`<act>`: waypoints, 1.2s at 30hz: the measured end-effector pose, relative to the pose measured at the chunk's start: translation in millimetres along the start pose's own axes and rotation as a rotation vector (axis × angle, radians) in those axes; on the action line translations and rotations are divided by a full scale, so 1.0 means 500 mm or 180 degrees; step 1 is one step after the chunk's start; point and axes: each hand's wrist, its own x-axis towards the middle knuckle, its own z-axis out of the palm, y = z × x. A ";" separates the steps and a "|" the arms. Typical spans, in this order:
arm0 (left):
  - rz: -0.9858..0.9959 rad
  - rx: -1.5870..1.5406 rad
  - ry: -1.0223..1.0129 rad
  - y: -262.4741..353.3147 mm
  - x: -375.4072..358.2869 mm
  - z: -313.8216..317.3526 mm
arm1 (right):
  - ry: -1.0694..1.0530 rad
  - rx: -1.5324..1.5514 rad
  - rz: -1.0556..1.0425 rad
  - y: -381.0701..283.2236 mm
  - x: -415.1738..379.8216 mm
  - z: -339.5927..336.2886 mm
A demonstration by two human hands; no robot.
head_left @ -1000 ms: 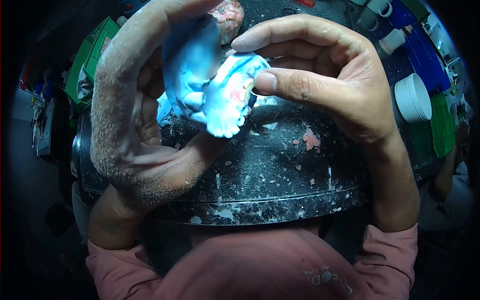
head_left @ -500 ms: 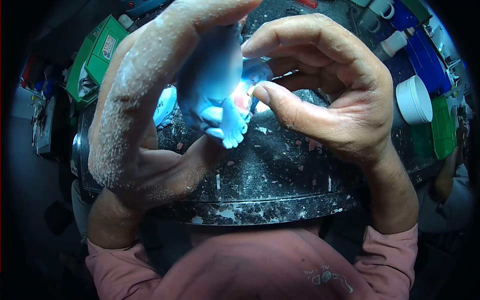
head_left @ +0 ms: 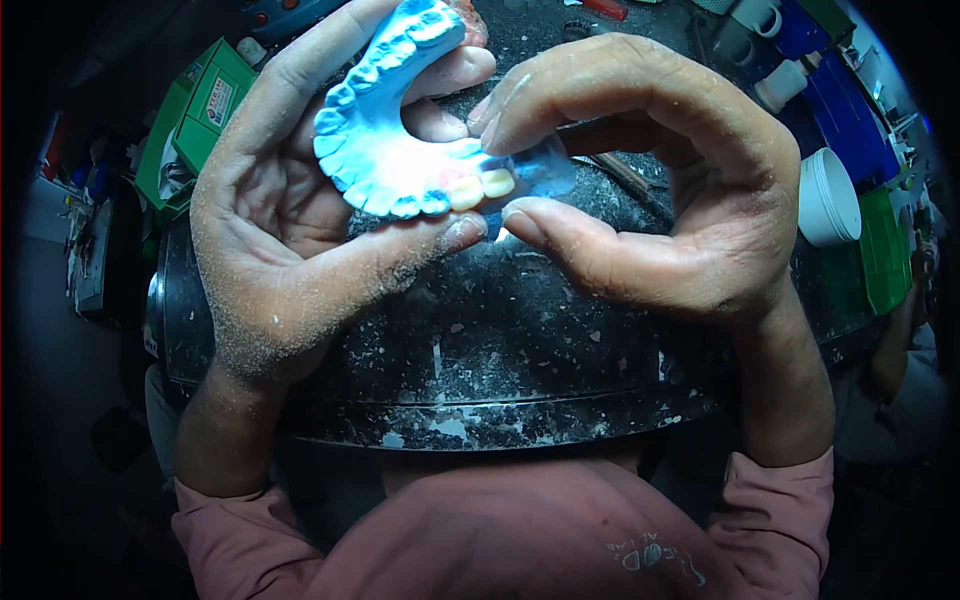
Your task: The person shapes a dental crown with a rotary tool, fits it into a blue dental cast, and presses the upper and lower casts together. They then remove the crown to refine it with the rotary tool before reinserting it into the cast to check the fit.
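Observation:
A light blue dental cast (head_left: 375, 110) shaped like an arch of teeth lies in my left hand (head_left: 280, 220), whose thumb and fingers are closed round it. Two cream-coloured teeth (head_left: 480, 187) with a little pink beside them sit at the cast's lower right end. White powder covers much of the left hand. My right hand (head_left: 680, 180) is curved at the cast's right end, fingertips touching it near the cream teeth and thumb tip just below, apart from the fingers. Nothing shows between that thumb and the fingers except a blurred bluish piece behind them.
A dark, stained worktable (head_left: 500, 350) lies below the hands. Green bins (head_left: 205, 105) stand at the left; a white tub (head_left: 828, 198), a white bottle (head_left: 785, 85) and a blue tray (head_left: 850, 120) are at the right. Part of another person (head_left: 905, 370) shows at the far right.
My left hand has turned the cast so its row of teeth now faces the camera. The right thumb has come off the small cream piece and the right hand has opened slightly.

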 end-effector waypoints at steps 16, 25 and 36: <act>-0.0374 -0.0182 0.0101 -0.008 -0.001 0.001 | 0.0232 0.0710 0.1362 -0.054 -0.002 -0.009; -0.0732 -0.0926 0.0413 0.001 -0.005 0.027 | 0.0813 0.1721 0.2239 -0.074 0.014 0.000; -0.1891 -0.2082 0.0561 0.028 -0.015 0.051 | 0.0684 0.1086 0.2055 -0.051 -0.015 0.009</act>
